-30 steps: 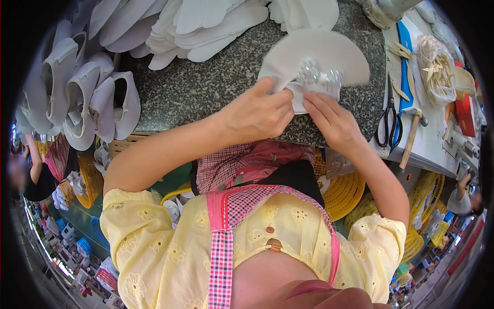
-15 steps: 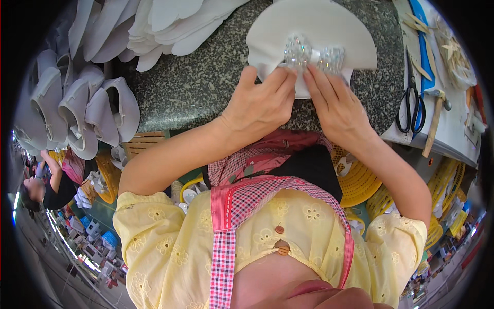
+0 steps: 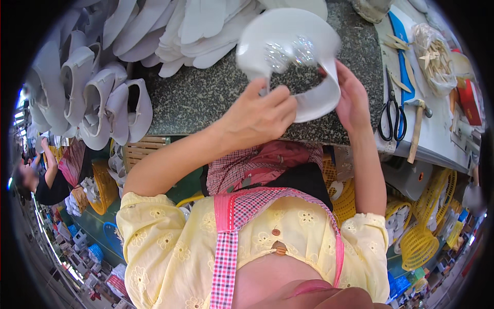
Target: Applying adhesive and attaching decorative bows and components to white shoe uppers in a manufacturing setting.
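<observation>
A white shoe upper (image 3: 296,31) with a sparkling silver bow (image 3: 290,53) across it is held above the speckled dark stone worktop (image 3: 203,108). It is bent into a loop and slightly blurred, and the worktop shows through its opening. My left hand (image 3: 260,110) pinches its lower left edge, with the fingers curled in. On the other side, my right hand (image 3: 352,98) grips the right edge between thumb and fingers, some fingertips passing inside the loop.
Several white shoe uppers (image 3: 92,105) stand at the left, beside piled white sole-shaped pieces (image 3: 203,31). Black-handled scissors (image 3: 393,121), a hammer (image 3: 418,131) and a plastic bag of pale pieces (image 3: 434,59) lie right. Yellow baskets (image 3: 419,247) sit below; another person (image 3: 49,183) is far left.
The upper has gone from lying fanned out on the worktop to being lifted and bent into a loop. My right hand has moved from the bow to the upper's right edge.
</observation>
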Demonstrator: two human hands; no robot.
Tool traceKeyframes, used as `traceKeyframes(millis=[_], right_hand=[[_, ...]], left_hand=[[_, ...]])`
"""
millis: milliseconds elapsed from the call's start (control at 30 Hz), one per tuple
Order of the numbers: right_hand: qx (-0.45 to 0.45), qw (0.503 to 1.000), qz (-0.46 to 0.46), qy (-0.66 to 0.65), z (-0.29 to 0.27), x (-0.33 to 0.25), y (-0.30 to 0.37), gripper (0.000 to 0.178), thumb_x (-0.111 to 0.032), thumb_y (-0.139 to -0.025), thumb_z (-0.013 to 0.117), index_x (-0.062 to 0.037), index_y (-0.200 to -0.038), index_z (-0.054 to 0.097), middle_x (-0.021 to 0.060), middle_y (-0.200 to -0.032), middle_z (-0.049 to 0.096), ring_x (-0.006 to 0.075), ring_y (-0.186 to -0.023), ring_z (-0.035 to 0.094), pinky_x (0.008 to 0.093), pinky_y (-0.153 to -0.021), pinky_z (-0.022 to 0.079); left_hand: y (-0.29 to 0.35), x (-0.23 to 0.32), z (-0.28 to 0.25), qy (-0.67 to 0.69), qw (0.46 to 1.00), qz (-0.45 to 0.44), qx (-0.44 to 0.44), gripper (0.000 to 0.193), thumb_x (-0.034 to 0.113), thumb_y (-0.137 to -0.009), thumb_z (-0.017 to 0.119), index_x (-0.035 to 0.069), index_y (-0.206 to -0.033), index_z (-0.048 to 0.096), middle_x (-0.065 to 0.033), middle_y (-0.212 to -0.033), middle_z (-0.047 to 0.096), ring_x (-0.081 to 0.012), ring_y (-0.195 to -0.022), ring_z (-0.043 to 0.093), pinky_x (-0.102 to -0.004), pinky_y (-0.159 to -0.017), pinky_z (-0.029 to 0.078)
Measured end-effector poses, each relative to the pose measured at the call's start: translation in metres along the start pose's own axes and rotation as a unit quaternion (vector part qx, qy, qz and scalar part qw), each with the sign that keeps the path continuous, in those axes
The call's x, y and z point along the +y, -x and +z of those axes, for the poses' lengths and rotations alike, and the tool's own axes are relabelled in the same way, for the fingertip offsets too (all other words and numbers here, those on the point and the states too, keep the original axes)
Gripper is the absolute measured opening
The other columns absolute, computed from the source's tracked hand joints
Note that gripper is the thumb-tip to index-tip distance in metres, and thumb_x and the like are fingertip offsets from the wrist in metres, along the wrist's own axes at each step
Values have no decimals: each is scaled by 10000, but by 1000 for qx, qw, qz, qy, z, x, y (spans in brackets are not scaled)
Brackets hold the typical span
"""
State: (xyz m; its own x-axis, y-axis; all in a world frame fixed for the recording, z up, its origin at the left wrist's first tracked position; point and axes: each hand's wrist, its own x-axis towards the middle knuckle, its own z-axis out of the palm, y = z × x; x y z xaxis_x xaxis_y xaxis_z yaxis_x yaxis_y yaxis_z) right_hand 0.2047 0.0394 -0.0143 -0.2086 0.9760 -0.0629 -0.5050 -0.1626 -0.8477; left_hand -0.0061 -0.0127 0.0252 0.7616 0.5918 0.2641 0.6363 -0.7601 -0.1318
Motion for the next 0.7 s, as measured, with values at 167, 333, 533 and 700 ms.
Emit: traceKeyframes(millis=[167, 333, 533, 700], right_hand=[[-215, 956, -2, 202, 40, -47, -25, 203, -62, -755, 615, 7, -945, 593, 54, -813, 624, 138, -724, 587, 250, -643, 464], [-269, 582, -383, 665, 46, 11, -13, 170, -107, -651, 521, -28, -798, 556, 70, -771, 515, 232, -719, 506, 324, -675, 445], [-245, 556, -323, 726, 40, 23, 12, 436, -72, -669, 499, 43, -1089, 505, 144, -1099, 511, 249, -1053, 476, 346, -861, 403], [-268, 555, -319, 720, 33, 20, 10, 416, -57, -659, 498, 33, -1064, 525, 124, -1090, 513, 244, -1033, 487, 341, -862, 406]], left_hand=[[6, -4, -26, 9, 982, 36, 184, 217, 165, -686, 598, 130, -899, 619, 34, -949, 593, -117, -942, 517, -364, -870, 325], [-11, -17, -24, 201, 957, -10, 208, 458, 202, -673, 663, 3, -1067, 541, -135, -1036, 574, -275, -952, 556, -355, -820, 439], [36, -36, 34, 201, 973, -93, -71, 739, 477, -746, 540, 30, -1293, 320, -122, -1334, 347, -252, -1239, 323, -416, -988, 287], [47, -51, 34, 215, 970, -55, -105, 705, 504, -754, 515, 116, -1312, 326, -50, -1374, 303, -211, -1276, 265, -435, -988, 279]])
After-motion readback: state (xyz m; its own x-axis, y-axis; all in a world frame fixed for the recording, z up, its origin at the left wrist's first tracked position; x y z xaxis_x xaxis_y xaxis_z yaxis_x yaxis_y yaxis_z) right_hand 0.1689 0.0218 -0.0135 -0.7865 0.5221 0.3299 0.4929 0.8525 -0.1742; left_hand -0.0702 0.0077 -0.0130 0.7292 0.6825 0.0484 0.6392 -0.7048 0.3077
